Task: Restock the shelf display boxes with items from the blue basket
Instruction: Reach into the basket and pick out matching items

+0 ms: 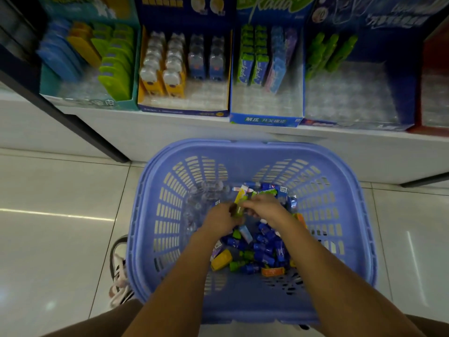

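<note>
A blue plastic basket (167,215) with slotted walls and a rounded rim sits on the floor, just in front of a shelf. In its bottom lies a loose heap of small packets (264,251), mostly dark blue, some green, yellow and orange. Both hands meet over the heap: the left hand (222,221) curls its fingers round a small green packet (238,210), and the right hand (264,206) pinches the same packet; blur hides the finer grip. On the white shelf (170,132) open cardboard boxes stand side by side: a teal box (48,76) of flat cards, a yellow box (141,69) of clear blister packs, a blue box (264,120) of slim packs, and a dark box (403,76) with green packs and a dimpled clear tray. The floor (60,190) is glossy pale tile; a shoe (119,263) shows left of the basket
</note>
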`<state>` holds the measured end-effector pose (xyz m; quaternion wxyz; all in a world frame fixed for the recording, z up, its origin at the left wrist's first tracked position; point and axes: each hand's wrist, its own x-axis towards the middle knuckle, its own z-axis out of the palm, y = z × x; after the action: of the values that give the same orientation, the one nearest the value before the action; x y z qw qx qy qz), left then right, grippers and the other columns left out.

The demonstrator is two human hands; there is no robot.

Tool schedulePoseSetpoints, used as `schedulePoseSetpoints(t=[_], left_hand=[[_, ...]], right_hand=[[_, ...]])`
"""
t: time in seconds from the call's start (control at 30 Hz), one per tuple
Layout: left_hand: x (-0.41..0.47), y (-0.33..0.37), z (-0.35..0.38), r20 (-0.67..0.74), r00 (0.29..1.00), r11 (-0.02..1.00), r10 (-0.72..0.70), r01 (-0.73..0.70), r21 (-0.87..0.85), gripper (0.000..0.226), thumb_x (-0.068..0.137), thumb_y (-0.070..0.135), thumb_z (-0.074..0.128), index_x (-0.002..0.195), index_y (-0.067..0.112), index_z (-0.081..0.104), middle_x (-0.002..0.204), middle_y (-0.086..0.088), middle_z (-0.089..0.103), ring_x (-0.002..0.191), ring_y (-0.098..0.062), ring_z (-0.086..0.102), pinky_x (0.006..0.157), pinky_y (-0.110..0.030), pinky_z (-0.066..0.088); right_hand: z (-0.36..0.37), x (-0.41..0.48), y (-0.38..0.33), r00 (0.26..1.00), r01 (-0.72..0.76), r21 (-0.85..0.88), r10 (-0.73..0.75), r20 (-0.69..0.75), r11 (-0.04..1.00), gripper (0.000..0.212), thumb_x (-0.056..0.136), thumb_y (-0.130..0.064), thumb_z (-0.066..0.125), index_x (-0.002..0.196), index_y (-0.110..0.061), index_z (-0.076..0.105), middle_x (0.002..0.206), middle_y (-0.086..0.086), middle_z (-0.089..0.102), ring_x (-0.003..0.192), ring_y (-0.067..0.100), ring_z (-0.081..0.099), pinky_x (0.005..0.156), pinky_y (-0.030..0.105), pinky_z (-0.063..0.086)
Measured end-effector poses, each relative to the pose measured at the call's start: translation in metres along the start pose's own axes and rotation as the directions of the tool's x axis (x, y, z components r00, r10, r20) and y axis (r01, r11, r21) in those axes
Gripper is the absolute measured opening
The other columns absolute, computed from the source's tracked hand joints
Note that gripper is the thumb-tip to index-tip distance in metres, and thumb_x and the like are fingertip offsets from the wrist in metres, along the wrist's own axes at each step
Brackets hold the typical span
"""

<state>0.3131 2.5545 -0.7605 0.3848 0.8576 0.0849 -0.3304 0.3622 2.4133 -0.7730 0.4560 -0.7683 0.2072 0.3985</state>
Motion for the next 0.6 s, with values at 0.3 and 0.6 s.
schedulePoseSetpoints(t=[0.3,0.6], left_hand=[[-0.015,-0.008,-0.043,-0.070,0.971,0.965,-0.229,0.217,-0.146,0.007,0.092,0.007,0.050,0.092,0.003,0.056,0.083,-0.013,0.053,0.079,-0.024,0.051,0.068,-0.030,0.036],[-0.037,-0.002,-0.056,0.025,0.968,0.865,-0.249,0.234,-0.443,0.021,0.093,0.016,0.058,0.074,0.010,0.050,0.060,-0.006,0.043,0.047,-0.017,0.049,0.055,-0.032,0.053]], right_hand=[[0.029,0.004,0.016,0.992,-0.127,-0.547,0.096,-0.085,0.828,0.026,0.083,-0.022,0.068,0.089,-0.005,0.050,0.072,0.005,0.051,0.068,0.020,0.054,0.052,0.028,0.045],[0.055,0.001,0.017,0.972,-0.234,-0.363,0.205,-0.118,0.902,0.039,0.078,-0.034,0.074,0.070,-0.007,0.046,0.059,0.005,0.051,0.056,0.017,0.057,0.040,0.019,0.041]])
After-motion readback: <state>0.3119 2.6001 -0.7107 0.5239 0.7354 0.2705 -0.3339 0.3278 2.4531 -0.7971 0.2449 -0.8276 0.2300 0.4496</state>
